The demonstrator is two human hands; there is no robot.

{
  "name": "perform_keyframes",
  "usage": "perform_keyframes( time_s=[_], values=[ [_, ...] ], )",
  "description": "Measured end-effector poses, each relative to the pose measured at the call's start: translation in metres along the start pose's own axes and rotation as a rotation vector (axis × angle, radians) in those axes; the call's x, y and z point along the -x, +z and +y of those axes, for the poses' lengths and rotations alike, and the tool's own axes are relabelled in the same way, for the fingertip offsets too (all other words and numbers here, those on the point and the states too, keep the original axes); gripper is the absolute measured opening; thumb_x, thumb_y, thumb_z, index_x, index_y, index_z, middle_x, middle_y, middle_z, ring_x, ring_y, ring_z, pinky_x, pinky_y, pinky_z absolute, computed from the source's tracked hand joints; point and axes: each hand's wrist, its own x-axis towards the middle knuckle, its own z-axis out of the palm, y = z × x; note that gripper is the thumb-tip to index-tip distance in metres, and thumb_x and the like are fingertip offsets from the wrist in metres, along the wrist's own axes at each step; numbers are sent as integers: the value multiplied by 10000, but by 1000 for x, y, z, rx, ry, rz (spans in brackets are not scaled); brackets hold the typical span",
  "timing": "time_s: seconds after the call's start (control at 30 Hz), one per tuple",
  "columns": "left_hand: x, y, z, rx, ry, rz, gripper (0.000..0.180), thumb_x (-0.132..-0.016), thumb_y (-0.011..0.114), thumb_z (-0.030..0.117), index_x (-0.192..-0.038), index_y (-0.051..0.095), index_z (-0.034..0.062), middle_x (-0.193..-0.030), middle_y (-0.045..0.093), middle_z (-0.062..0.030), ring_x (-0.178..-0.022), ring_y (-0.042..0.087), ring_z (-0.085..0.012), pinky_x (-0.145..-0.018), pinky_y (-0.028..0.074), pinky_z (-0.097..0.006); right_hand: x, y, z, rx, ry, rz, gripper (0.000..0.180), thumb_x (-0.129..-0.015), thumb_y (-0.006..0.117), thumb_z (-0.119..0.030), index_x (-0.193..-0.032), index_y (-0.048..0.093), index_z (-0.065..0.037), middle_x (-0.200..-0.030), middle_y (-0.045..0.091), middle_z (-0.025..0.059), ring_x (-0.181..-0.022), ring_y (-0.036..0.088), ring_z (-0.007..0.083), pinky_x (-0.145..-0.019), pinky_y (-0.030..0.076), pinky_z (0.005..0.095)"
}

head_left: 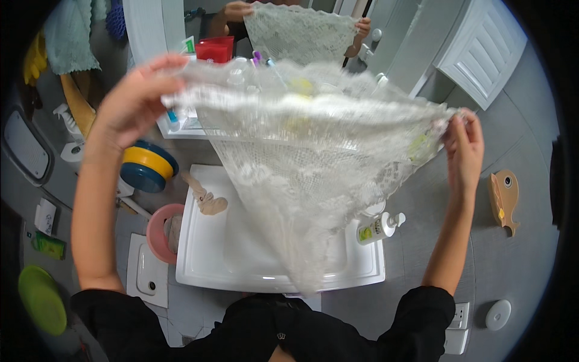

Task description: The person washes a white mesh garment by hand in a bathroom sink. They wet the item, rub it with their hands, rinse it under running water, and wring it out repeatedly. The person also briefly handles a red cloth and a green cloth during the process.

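Observation:
A white lace cloth (319, 145) hangs stretched between my two raised hands, above the white washbasin (202, 268). My left hand (142, 96) is closed on its left upper corner, and my right hand (463, 145) pinches the right one. The thin, see-through fabric narrows to a low point over the basin's front rim and is partly blurred by motion. Behind it, much of the bowl and the shelf is hidden. On the basin's left rim lies a crumpled beige cloth (212, 205). A white pump bottle (373, 230) is at the right rim.
A pink tub (158, 238) stands left of the basin, below a blue and yellow basin (149, 166). The mirror (289, 36) at the back reflects the held cloth. A red container (215, 50) is on the shelf. A fish-shaped wall piece (504, 199) hangs at right.

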Motion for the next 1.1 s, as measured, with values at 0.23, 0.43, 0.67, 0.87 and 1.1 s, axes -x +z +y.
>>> perform_keyframes(
  time_s=[0.23,0.43,0.67,0.87,1.1],
  values=[
    [-8,15,52,-704,480,6,543,-682,656,122,-1188,471,58,-1051,541,-84,-968,534,-153,-852,422,-233,-20,-19,-36,-23,25,-32,146,-867,533,-147,-981,542,-56,-807,574,-24,-698,530,34,-640,428,179],
    [-13,10,72,-734,726,5,445,-747,588,63,-1182,493,66,-1071,567,-84,-1034,532,-172,-915,412,-282,-18,-23,-45,-75,-15,81,135,-856,548,-142,-970,550,-68,-852,583,-25,-751,546,39,-679,434,175],
    [-22,17,40,-467,552,-30,228,-847,515,109,-1057,587,57,-1031,592,-71,-954,565,-133,-864,445,-277,-7,-39,-34,-60,7,-26,150,-877,511,-147,-989,543,-51,-891,572,-28,-775,517,26,-678,412,174],
    [7,16,-9,-433,270,72,203,-811,508,95,-983,593,27,-809,566,3,-721,491,-49,-620,386,-192,47,-41,-27,-135,211,-190,170,-866,512,-153,-991,439,-63,-753,475,-10,-676,480,36,-600,381,173],
    [73,26,-68,131,-88,-234,140,-840,525,122,-920,542,8,-865,593,-89,-799,573,-137,-711,463,-255,114,-44,-16,66,648,-534,167,-813,573,-134,-897,486,-20,-712,493,4,-577,462,77,-532,365,213]
  ],
)
